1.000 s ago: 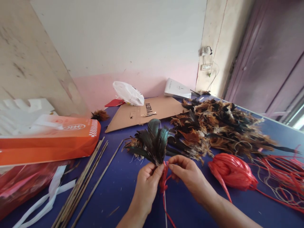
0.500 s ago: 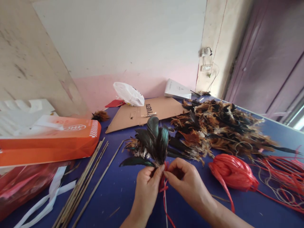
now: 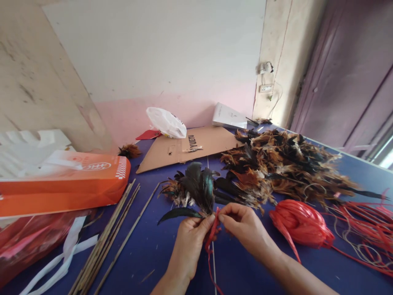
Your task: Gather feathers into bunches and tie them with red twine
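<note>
Both hands are almost closed. Dark feathers [image 3: 199, 188] are pinched low down by the thumb and fingers of the left hand [image 3: 190, 237], with their tips fanned up over the table. Red string [image 3: 210, 237] is pinched by the right hand [image 3: 241, 223], just beside the left thumb. Wide blue table [image 3: 147, 250] is seen between the left hand and the thin sticks [image 3: 106, 235]. Near the right arm, a red ball [image 3: 302, 224] is found. Beyond it, the table's far edge is met behind the feather pile [image 3: 288, 164].

Carries, across the blue table [image 3: 153, 246], cardboard [image 3: 162, 153] near the back edge, feathers [image 3: 291, 159] toward the right edge, sticks [image 3: 92, 266] toward the left.
</note>
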The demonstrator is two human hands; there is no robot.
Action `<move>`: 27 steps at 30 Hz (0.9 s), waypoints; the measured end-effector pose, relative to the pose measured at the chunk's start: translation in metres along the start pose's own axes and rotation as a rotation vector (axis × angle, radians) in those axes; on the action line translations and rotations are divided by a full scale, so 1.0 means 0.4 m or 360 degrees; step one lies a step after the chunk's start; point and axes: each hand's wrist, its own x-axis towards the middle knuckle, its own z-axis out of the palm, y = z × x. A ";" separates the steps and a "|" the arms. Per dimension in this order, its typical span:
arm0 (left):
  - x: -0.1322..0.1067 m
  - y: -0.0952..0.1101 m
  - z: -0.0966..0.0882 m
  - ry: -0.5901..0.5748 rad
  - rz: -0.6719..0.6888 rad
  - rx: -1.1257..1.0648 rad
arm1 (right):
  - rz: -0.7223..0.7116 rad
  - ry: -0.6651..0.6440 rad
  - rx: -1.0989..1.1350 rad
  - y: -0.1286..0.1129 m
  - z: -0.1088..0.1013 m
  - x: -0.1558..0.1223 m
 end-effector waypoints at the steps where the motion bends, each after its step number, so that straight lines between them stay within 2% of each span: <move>1: 0.000 0.000 0.000 0.0000 -0.0010 -0.0021 | 0.0003 -0.0001 0.0007 0.001 0.000 0.001; 6: -0.002 0.008 0.002 -0.0061 -0.0048 -0.0173 | 0.0089 -0.0077 0.0207 0.014 0.000 0.003; 9: -0.004 0.007 0.002 -0.0099 -0.0162 -0.0167 | 0.0158 -0.0192 0.0385 0.014 -0.001 0.001; 11: -0.005 0.002 0.003 -0.0075 -0.0137 -0.0149 | 0.0144 -0.0190 0.0425 0.009 -0.002 -0.001; 18: -0.004 -0.004 0.008 0.0026 0.0008 -0.0196 | 0.0135 -0.0121 0.0435 -0.002 -0.004 0.000; 21: -0.008 0.011 0.008 0.0044 -0.0039 -0.0243 | 0.0150 -0.0114 0.0411 -0.001 -0.007 0.002; 24: -0.015 0.030 0.012 -0.0015 -0.0092 -0.0169 | 0.0133 -0.0092 0.0365 0.000 -0.009 0.004; 27: -0.017 0.038 0.015 0.0021 -0.0166 -0.0089 | 0.0087 -0.0060 0.0300 0.006 -0.007 0.006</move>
